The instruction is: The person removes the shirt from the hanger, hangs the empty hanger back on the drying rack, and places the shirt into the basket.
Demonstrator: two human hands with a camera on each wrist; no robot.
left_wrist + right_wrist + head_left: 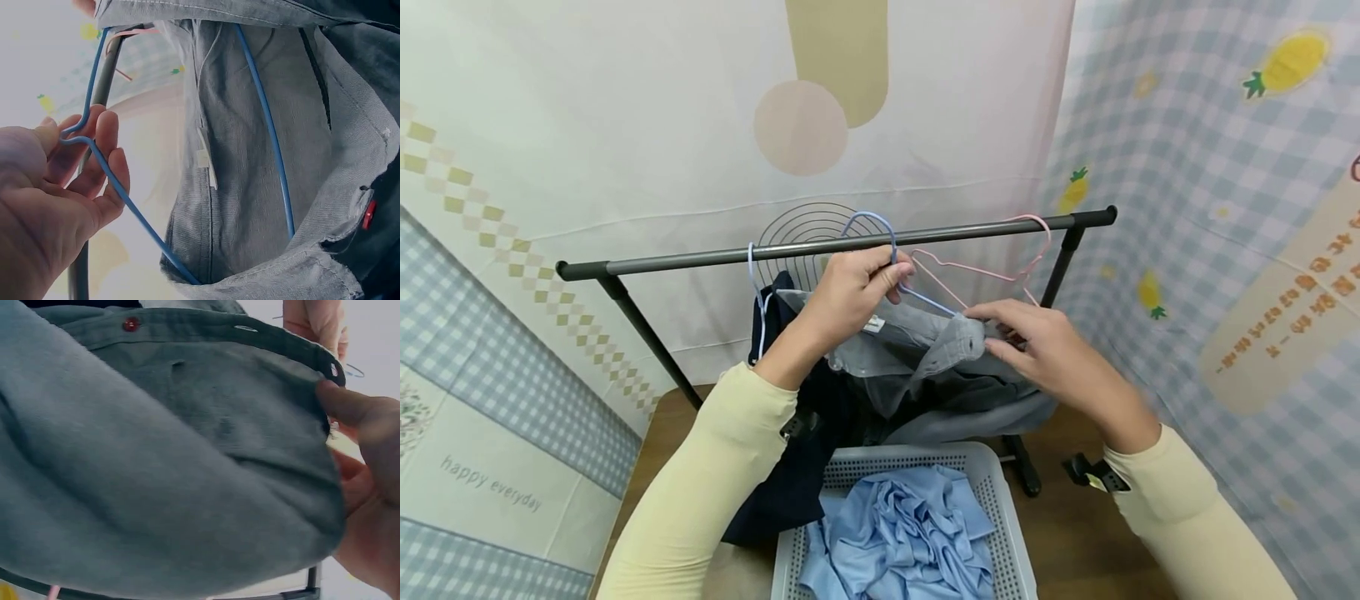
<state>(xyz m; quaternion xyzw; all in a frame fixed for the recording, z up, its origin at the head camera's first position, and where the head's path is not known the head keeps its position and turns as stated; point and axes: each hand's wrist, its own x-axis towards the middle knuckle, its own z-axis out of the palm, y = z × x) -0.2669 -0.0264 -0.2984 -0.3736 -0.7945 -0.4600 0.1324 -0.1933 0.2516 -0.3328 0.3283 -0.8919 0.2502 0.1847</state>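
My left hand (853, 292) holds a blue clothes hanger (269, 131) by the neck, just below its hook, in front of the rack's bar. The hanger's arms lie inside a grey button-up shirt (910, 333); a white label (874, 323) shows on its inner side. My right hand (1037, 342) pinches the shirt's edge near the right end of the hanger. In the right wrist view, thumb and fingers grip the buttonhole strip, where a red button (130, 324) shows. The shirt's lower part hangs in folds above the basket.
A black clothes rack (700, 262) spans the view. A pink hanger (977, 269) hangs on its right; a dark navy garment (786, 500) hangs on its left. Below stands a white basket (1018, 533) holding light blue cloth (902, 533). Printed curtains (625, 100) surround it.
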